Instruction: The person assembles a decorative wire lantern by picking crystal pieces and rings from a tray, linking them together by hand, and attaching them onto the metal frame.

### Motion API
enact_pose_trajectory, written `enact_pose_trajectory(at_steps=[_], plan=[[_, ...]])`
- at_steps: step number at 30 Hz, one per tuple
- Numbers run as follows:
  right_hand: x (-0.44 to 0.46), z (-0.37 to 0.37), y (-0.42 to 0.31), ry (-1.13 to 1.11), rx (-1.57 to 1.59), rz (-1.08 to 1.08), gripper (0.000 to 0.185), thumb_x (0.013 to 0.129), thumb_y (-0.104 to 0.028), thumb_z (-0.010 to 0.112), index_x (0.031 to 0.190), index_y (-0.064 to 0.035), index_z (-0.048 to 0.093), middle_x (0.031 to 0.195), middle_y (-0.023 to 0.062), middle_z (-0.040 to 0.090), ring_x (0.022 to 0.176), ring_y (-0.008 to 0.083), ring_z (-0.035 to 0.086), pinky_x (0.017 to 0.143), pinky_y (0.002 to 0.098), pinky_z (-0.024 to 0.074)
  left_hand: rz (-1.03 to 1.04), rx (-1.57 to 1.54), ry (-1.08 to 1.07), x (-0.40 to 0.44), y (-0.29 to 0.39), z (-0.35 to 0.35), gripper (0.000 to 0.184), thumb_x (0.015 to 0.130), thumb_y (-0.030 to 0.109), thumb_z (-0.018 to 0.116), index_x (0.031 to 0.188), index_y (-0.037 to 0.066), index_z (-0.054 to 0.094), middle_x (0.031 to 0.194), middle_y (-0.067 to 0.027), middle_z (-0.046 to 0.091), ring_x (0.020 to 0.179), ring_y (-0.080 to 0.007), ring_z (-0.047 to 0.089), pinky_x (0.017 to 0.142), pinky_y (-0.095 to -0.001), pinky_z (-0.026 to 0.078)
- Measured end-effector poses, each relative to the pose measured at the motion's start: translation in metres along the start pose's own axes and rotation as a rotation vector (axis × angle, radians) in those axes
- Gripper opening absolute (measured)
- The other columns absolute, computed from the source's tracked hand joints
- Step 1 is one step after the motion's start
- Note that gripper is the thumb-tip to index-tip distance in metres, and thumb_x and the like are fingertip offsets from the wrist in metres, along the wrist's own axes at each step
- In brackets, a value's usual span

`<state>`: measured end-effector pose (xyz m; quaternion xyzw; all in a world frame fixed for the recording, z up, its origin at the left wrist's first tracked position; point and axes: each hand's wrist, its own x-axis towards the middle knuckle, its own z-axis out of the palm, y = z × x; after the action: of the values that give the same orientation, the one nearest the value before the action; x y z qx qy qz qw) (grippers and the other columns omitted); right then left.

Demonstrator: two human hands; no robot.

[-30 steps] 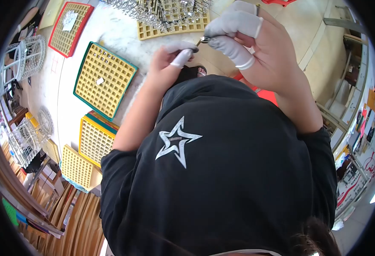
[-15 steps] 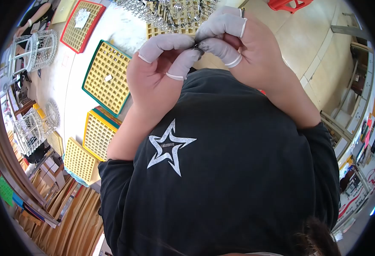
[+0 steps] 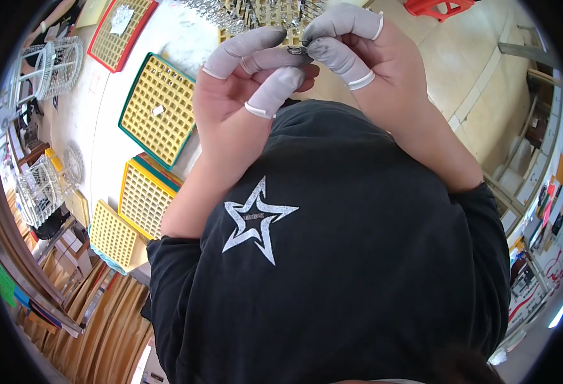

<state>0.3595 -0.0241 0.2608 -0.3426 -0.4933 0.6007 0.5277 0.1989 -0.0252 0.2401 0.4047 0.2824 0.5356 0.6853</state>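
Note:
A small dark metal ring-like piece (image 3: pixel 297 50) sits between my two hands, above a pale yellow gridded tray (image 3: pixel 227 34). My right hand (image 3: pixel 364 57), in white finger covers with smudged tips, pinches one end of it between thumb and forefinger. My left hand (image 3: pixel 249 80) has its covered forefinger and thumb spread apart, with another covered finger touching the piece's near side. Wire racks bearing many small shiny metal pieces (image 3: pixel 230 14) lie on that tray, just beyond my fingers.
On the table at left are a green-edged gridded tray (image 3: pixel 158 110), a red-edged one (image 3: pixel 121 33) and a yellow-edged one (image 3: pixel 144 198). Wire stands (image 3: pixel 51 70) are at far left. A red plastic stool (image 3: pixel 438 8) is at top right. A person's arm (image 3: pixel 57 14) shows top left.
Both hands came together around the small piece. Since then, my left thumb and forefinger have parted, and the hands have risen slightly in view.

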Motion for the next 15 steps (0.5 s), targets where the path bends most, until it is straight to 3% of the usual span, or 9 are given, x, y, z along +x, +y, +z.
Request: enact_pose_trajectory(at_steps=[5,10,12,13,15], plan=[[0.000,-0.005,0.001,0.011,-0.188,-0.007,0.008,0.086,-0.002,0.056,0.093,-0.0002,0.055,0.080,0.0030,0.054,0.072,0.0068,0.052,0.063,0.0187,0.0416,0.238,0.385,-0.039,-0.003,-0.006,-0.019,0.021,0.082,-0.006,0.056,0.102,-0.005,0.055,0.090,-0.0119,0.060,0.083,-0.0139,0.060,0.072,-0.0241,0.049],[0.009,-0.006,0.013,-0.005,-0.217,-0.080,0.008,0.085,-0.003,0.057,0.092,-0.0009,0.056,0.080,0.0036,0.054,0.071,0.0091,0.052,0.063,0.0206,0.0414,0.266,0.360,-0.031,0.001,0.006,-0.010,0.021,0.081,-0.006,0.057,0.102,-0.005,0.056,0.093,-0.0107,0.059,0.086,-0.0128,0.058,0.073,-0.0237,0.049],[0.035,-0.021,0.048,-0.193,-0.360,-1.029,0.008,0.082,-0.004,0.061,0.089,-0.0018,0.057,0.079,0.0067,0.055,0.068,0.0149,0.053,0.062,0.0243,0.0419,0.294,0.516,-0.071,0.004,0.010,-0.013,0.018,0.081,-0.006,0.058,0.099,-0.004,0.058,0.094,-0.0086,0.058,0.084,-0.0125,0.058,0.073,-0.0237,0.049],[0.028,-0.015,0.030,-0.193,-0.360,-1.029,0.008,0.082,-0.004,0.061,0.089,-0.0018,0.057,0.079,0.0067,0.055,0.068,0.0149,0.053,0.062,0.0243,0.0419,0.293,0.516,-0.071,0.005,0.013,-0.013,0.018,0.081,-0.006,0.058,0.099,-0.004,0.058,0.094,-0.0086,0.058,0.084,-0.0125,0.058,0.073,-0.0237,0.049],[0.006,-0.005,-0.015,-0.104,-0.666,-0.155,0.011,0.078,-0.005,0.063,0.087,-0.0026,0.058,0.079,0.0108,0.056,0.069,0.0241,0.055,0.063,0.0298,0.0428,0.308,0.660,-0.115,0.007,0.018,-0.011,0.015,0.079,-0.007,0.059,0.094,-0.002,0.060,0.091,-0.0078,0.057,0.082,-0.0121,0.057,0.070,-0.0227,0.048]])
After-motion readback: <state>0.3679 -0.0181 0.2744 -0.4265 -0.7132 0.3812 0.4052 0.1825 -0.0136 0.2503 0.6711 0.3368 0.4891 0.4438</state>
